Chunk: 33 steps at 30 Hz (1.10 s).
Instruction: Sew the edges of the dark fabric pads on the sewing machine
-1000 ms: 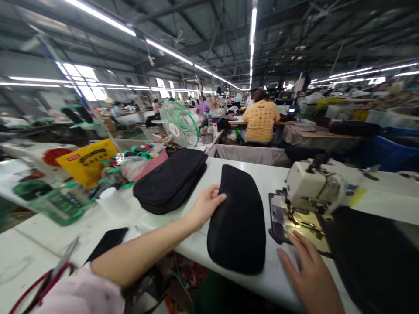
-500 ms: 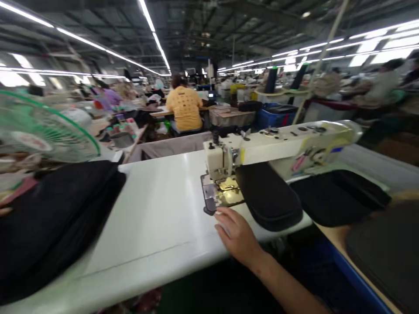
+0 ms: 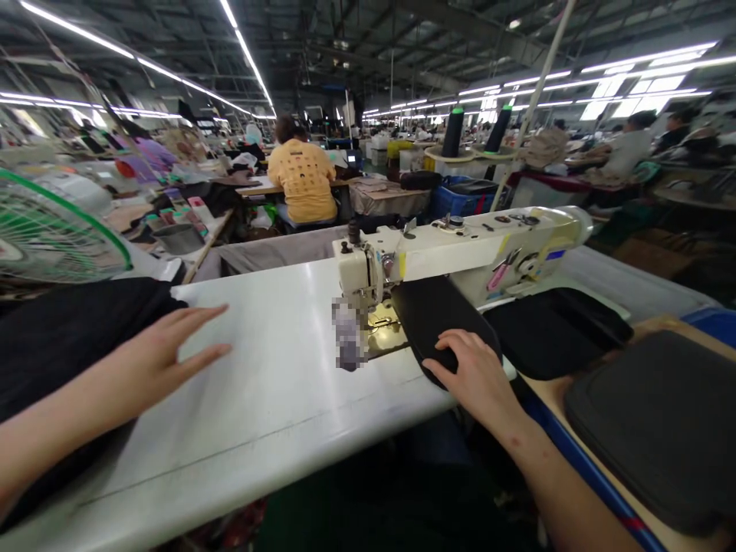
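My left hand [image 3: 172, 354] reaches in over the white machine table [image 3: 258, 383], fingers stretched toward the machine and thumb apart, holding nothing. Beside and beneath that forearm lies a pile of black fabric pieces [image 3: 69, 322]. My right hand [image 3: 474, 372] rests on the near end of a black padded panel [image 3: 434, 310], its fingers slightly bent and its thumb spread away. The panel lies under the arm of a cream sewing machine [image 3: 460, 249], to the right of the shiny needle plate [image 3: 386, 337]. A blurred patch covers the area left of the plate.
Another black piece [image 3: 557, 330] lies right of the machine. A dark grey rounded panel [image 3: 655, 422] rests on a wooden board at the right. A green-rimmed fan [image 3: 63, 230] stands at the left. Ahead, a person in a yellow shirt [image 3: 304, 180] sits facing away.
My left hand has come from the left edge out over the table. My right hand has moved from beside the needle plate onto the black padded panel. The view has shifted slightly.
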Available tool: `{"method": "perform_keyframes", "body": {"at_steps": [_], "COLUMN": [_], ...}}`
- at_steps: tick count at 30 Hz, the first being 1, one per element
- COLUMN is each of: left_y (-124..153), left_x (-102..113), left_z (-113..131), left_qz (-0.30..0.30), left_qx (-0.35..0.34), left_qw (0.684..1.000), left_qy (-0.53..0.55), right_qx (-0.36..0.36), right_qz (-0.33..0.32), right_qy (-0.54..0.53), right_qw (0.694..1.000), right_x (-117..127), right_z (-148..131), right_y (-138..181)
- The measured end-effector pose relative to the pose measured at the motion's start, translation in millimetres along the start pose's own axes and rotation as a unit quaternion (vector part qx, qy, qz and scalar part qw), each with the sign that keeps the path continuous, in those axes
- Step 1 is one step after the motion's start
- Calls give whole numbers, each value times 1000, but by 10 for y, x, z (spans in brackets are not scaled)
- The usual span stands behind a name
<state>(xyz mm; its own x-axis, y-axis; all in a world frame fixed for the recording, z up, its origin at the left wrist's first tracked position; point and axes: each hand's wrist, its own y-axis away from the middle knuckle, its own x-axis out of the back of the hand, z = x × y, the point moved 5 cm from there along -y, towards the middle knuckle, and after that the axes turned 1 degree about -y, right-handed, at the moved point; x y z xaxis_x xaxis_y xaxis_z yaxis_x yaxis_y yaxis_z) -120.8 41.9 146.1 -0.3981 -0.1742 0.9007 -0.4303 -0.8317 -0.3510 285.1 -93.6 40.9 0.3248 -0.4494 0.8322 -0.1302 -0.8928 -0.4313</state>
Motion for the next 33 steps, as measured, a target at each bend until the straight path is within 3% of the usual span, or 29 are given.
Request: {"method": "perform_keyframes", "body": {"at_steps": [5,9,13,20,25,33], "left_y": [114,126,33,-199,-310,-255], "left_x": [-583,-880,-1214,-1721,-1840,-1919], "left_z": [813,1332,1615,1911,1918,1896], "left_qz": [-173,-252,-296,-348,-345,-379], "left_qx": [-63,-96,-69,-64,-52,7], "left_qw": [983,956,922,883,869,833], "left_qy": [15,117,238,307,350,402], "right_qx": [2,30,88,81,61,47], "right_qz": [10,32,55,29,8,2], "right_qy": [-30,-34,-26,-55,-70,-72], "right_qw": [1000,998,994,995,996,996], "right_x": [-7,-33,-86,-79,-45,-63], "right_z": [55,43,-75,-63,-49,-55], "right_y": [26,54,103,75,28,65]}}
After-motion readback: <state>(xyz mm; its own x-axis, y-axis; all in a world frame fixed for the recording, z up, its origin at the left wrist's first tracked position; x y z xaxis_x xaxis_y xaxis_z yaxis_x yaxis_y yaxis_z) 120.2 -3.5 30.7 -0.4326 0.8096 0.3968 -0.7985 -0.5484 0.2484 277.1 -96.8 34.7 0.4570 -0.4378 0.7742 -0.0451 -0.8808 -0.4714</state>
